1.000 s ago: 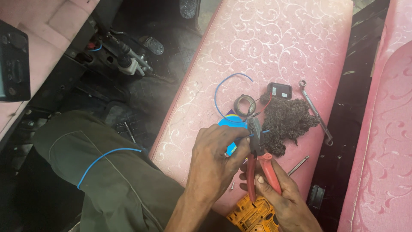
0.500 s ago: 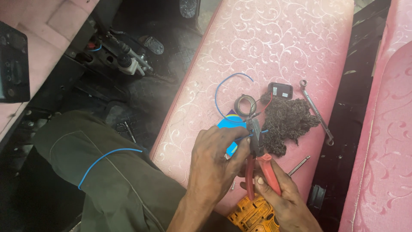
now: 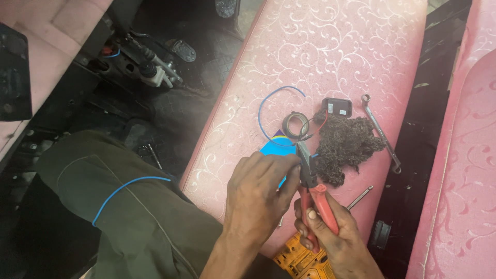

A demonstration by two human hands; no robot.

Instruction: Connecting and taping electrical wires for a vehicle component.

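Pliers (image 3: 310,178) near pink seat (image 3: 330,46) edge

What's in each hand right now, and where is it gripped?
The right hand holds the red-handled pliers by the handles. The left hand pinches the blue wire near the plier jaws; its exact grip is hidden.

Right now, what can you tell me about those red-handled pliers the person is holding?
The red-handled pliers have two red-coated handles and dark grey metal jaws that narrow to a tip. The right hand grips the handles from below, so the tool points up and away from the person, over the pink patterned seat cushion. The left hand pinches close against the jaws, where a thin blue wire meets them. Whether the jaws are fully closed is unclear.
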